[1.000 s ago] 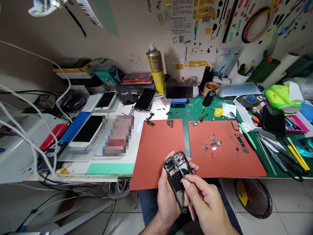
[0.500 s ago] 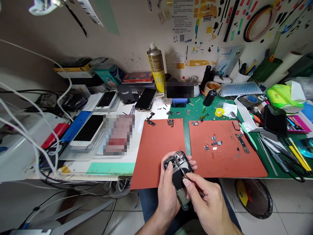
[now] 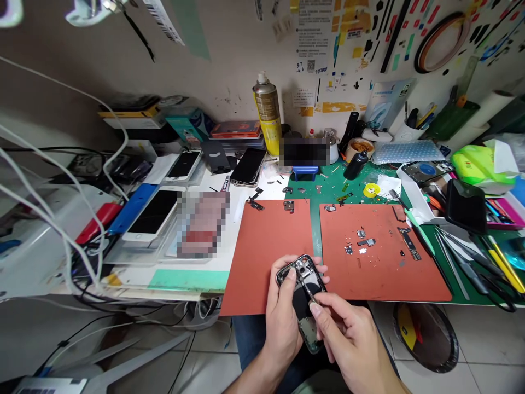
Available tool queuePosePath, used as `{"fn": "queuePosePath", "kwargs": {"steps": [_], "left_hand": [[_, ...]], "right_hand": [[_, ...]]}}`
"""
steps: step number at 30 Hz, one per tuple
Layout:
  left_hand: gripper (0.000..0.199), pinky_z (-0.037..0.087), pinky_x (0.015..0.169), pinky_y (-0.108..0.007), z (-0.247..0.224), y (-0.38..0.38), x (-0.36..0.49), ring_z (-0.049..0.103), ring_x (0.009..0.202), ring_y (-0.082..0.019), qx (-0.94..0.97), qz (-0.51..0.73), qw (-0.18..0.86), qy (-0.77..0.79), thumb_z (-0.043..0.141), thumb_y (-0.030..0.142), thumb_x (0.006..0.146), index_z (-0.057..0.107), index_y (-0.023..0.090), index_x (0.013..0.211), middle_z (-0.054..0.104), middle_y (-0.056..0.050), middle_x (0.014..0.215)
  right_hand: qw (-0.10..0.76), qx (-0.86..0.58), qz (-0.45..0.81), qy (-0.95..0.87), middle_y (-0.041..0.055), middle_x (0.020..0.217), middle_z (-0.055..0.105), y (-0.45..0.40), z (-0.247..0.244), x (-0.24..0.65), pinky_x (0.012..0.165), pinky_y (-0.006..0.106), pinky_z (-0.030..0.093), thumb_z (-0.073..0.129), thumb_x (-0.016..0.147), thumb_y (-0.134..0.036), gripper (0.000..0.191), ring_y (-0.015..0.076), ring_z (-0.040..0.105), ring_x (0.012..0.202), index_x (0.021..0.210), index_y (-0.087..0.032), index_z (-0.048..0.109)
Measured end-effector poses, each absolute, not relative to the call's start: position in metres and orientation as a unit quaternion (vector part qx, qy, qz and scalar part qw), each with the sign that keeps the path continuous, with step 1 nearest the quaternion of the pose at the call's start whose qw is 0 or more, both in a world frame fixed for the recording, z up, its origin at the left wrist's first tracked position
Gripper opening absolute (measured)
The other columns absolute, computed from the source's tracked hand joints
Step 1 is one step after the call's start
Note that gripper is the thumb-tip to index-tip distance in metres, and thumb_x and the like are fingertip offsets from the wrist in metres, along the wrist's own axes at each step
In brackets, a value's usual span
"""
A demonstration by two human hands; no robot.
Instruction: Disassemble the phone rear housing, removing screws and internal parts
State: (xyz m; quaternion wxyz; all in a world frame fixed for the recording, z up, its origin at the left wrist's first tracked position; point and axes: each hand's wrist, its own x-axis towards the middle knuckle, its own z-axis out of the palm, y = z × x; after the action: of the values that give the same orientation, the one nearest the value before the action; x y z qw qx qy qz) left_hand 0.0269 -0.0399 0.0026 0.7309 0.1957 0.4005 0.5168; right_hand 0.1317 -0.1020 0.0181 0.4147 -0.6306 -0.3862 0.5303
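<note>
An opened phone housing (image 3: pixel 304 314) is tilted in my left hand (image 3: pixel 283 312), above my lap at the front edge of the table. The left thumb presses on its upper part, and fingers wrap behind it. My right hand (image 3: pixel 348 334) pinches a small thin part (image 3: pixel 307 290) between thumb and forefinger, over the middle of the housing; what it is exactly is too small to tell. Small metal parts (image 3: pixel 366 242) lie on the right red mat (image 3: pixel 394 279). The left red mat (image 3: pixel 270 241) bears a few parts along its back edge.
Tweezers and pliers (image 3: pixel 467 262) lie at the right, beside a green-handled tool (image 3: pixel 418 224). A white phone (image 3: pixel 151 216) and cables are at the left. At the back stand a yellow spray can (image 3: pixel 268 117) and a black bottle (image 3: pixel 356 164). A bin (image 3: pixel 426 336) is below.
The whole view has shifted slightly, so the table appears further right. My left thumb has moved slightly over the housing's top, and the small part in my right hand stays over the housing.
</note>
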Motion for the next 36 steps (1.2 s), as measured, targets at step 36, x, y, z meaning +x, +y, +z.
{"fn": "queuePosePath", "kwargs": {"steps": [36], "left_hand": [[0.048, 0.068, 0.083, -0.045, 0.001, -0.036, 0.021, 0.081, 0.093, -0.03, 0.14, 0.561, 0.705, 0.411, 0.076, 0.063, 0.087, 0.07, 0.024, 0.115, 0.083, -0.013, 0.111]], "right_hand": [[0.488, -0.578, 0.615, -0.222, -0.0051, 0.064, 0.053, -0.063, 0.059, 0.149, 0.04, 0.023, 0.013, 0.089, 0.076, -0.067, 0.055, 0.001, 0.024, 0.042, 0.076, -0.016, 0.068]]}}
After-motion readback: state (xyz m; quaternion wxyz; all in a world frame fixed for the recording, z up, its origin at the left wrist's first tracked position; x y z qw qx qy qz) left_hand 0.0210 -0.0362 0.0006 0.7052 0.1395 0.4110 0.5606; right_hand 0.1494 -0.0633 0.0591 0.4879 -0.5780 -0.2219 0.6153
